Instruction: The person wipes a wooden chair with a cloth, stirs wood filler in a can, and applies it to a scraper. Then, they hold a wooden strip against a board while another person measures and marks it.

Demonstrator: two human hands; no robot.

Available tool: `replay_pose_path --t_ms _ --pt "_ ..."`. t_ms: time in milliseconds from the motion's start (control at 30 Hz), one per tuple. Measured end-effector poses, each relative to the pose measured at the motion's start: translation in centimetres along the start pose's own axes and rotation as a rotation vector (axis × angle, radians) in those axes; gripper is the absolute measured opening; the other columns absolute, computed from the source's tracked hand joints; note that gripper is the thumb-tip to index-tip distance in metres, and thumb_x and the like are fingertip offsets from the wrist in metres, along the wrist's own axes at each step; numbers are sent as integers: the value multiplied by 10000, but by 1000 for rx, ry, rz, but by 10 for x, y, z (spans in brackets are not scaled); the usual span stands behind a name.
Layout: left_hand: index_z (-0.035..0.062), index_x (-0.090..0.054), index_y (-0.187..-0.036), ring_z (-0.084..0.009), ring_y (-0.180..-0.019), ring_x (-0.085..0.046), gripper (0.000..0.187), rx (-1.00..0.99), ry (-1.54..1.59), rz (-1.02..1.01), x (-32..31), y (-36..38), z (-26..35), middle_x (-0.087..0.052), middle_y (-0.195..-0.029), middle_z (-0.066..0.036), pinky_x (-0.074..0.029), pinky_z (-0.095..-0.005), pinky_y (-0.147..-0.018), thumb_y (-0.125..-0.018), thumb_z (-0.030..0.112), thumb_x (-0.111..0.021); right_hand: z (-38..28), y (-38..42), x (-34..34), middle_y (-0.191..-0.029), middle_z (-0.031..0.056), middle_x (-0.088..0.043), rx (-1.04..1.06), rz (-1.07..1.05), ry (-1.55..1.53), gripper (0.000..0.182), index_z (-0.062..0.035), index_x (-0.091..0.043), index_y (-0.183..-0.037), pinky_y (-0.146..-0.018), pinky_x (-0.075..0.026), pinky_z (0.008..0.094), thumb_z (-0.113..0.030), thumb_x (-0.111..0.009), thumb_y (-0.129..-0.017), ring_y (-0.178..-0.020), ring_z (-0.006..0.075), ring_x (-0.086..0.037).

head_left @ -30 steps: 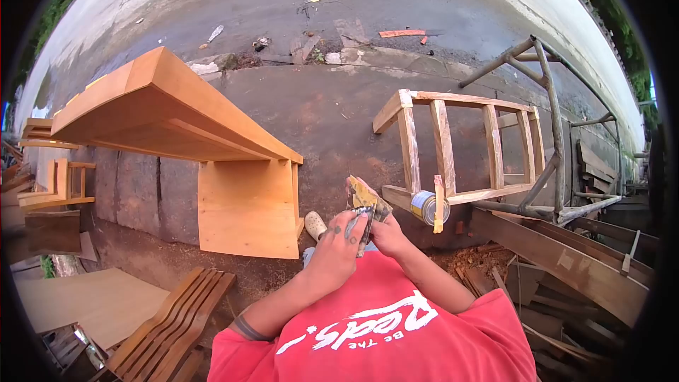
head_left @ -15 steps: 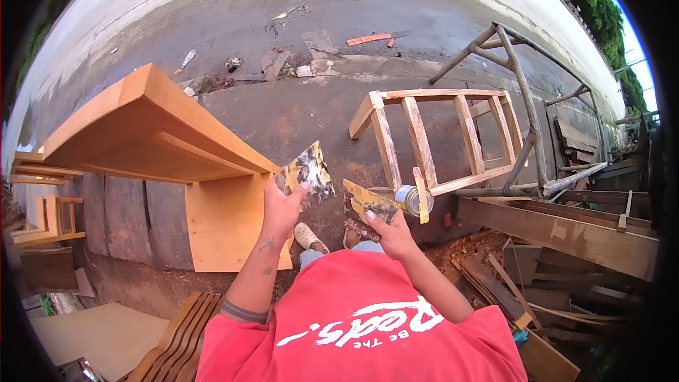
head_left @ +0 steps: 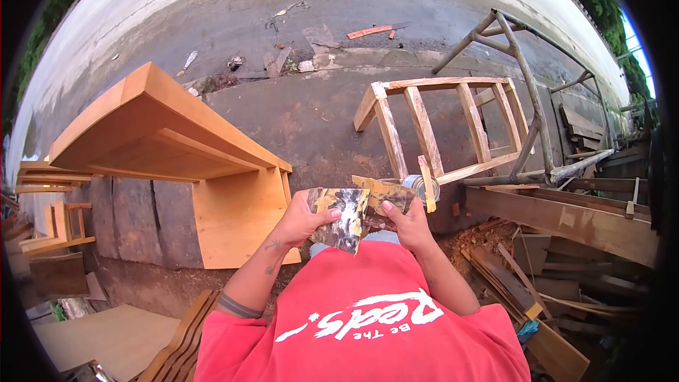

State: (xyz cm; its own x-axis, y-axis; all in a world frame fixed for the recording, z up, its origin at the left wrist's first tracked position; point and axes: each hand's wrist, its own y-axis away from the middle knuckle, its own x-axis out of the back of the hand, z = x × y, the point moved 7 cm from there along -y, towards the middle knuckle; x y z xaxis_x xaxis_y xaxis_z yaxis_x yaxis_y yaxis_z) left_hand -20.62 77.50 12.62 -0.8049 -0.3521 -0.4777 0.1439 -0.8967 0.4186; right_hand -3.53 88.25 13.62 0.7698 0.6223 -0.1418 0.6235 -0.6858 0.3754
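Note:
My left hand (head_left: 308,221) is closed on a flat putty spreader plate (head_left: 345,218), its face smeared black, white and yellow, thumb on top. My right hand (head_left: 410,228) grips a second flat putty spreader (head_left: 387,192), coated in yellowish-brown. The two plates meet in front of my shirt, the left one overlapping the right in this view. Just beyond my right hand is a metal can (head_left: 419,185) with a yellow-smeared wooden stick (head_left: 427,182) across it. To the left of my hands stands a varnished wooden furniture piece (head_left: 166,124).
An unfinished slatted wooden frame (head_left: 419,124) stands ahead on the right, beside a metal pipe frame (head_left: 523,74). Timber scraps (head_left: 502,279) pile up at right. Curved wooden pieces (head_left: 180,343) lie lower left. Debris (head_left: 240,71) litters the pavement edge.
Both hands have moved together, so the two plates now overlap. The left plate has turned and come down and right; the right hand has shifted slightly right.

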Motion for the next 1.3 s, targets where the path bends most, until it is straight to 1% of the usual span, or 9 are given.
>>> replay_pose_path --t_ms 167,200,333,433,567,700,1033,1133,1300 --pt "-15 -587 -1049 -114 -828 -633 273 -112 205 53 -1 0 37 -664 -953 -74 -534 -282 -752 -807 57 -690 -23 11 -10 -993 116 -617 -13 -5 160 265 54 -533 -1038 -738 -505 287 -161 -602 -899 -875 131 -586" --pt "-9 -588 -1050 -110 -831 -629 265 -86 153 72 -1 -3 27 -664 -948 -68 -531 -283 -753 -814 66 -684 -28 8 -16 -1008 126 -609 174 -81 210 287 53 -512 -1069 -726 -508 289 -162 -601 -900 -888 131 -583" --pt "-28 -596 -1048 -122 -839 -628 247 -28 -167 -4 -10 15 18 -666 -950 -64 -523 -289 -768 -830 63 -668 -11 1 5 -1054 118 -597 0 2 -60 325 49 -488 -1143 -826 -493 306 -130 -590 -892 -950 139 -573" --pt "-49 -609 -1019 -124 -844 -627 190 -427 84 206 1 34 79 -668 -955 -66 -514 -295 -781 -845 21 -635 -21 8 7 -1072 116 -591 -16 -39 -80 334 44 -487 -1144 -861 -484 310 -116 -602 -875 -949 148 -584" --pt "53 -654 -1022 -219 -893 -647 294 -873 -758 54 -35 43 107 -667 -998 -100 -501 -311 -777 -755 -69 -630 -38 20 -10 -1032 98 -623 -88 -193 -239 331 37 -512 -1139 -846 -490 305 -104 -616 -857 -915 142 -603" --pt "126 -636 -1094 -302 -1001 -592 423 -1010 -1043 -281 -84 57 104 -605 -1098 -87 -477 -393 -823 -683 57 -708 -41 27 -16 -986 78 -644 -202 -177 -201 271 29 -557 -1092 -802 -493 287 -120 -611 -872 -886 120 -609" --pt "101 -657 -1014 -279 -937 -628 346 -1090 -1125 -486 -125 75 94 -636 -1023 -92 -507 -396 -799 -674 72 -716 -26 21 -8 -944 70 -652 -152 -291 -297 261 20 -577 -1046 -743 -513 278 -152 -642 -861 -833 117 -620" --pt "97 -652 -992 -293 -925 -633 358 -1234 -1106 -132 -99 64 105 -636 -1003 -107 -520 -410 -771 -649 48 -740 -10 17 -2 -930 62 -654 -165 -250 -300 264 12 -580 -1045 -729 -516 276 -165 -646 -861 -823 115 -623" --pt "92 -654 -949 -299 -890 -644 285 -1140 -1091 -381 -129 73 96 -640 -976 -118 -538 -367 -738 -692 -29 -673 -10 17 -6 -951 74 -659 -171 -306 -356 272 15 -579 -1065 -730 -525 284 -166 -634 -869 -828 124 -632"
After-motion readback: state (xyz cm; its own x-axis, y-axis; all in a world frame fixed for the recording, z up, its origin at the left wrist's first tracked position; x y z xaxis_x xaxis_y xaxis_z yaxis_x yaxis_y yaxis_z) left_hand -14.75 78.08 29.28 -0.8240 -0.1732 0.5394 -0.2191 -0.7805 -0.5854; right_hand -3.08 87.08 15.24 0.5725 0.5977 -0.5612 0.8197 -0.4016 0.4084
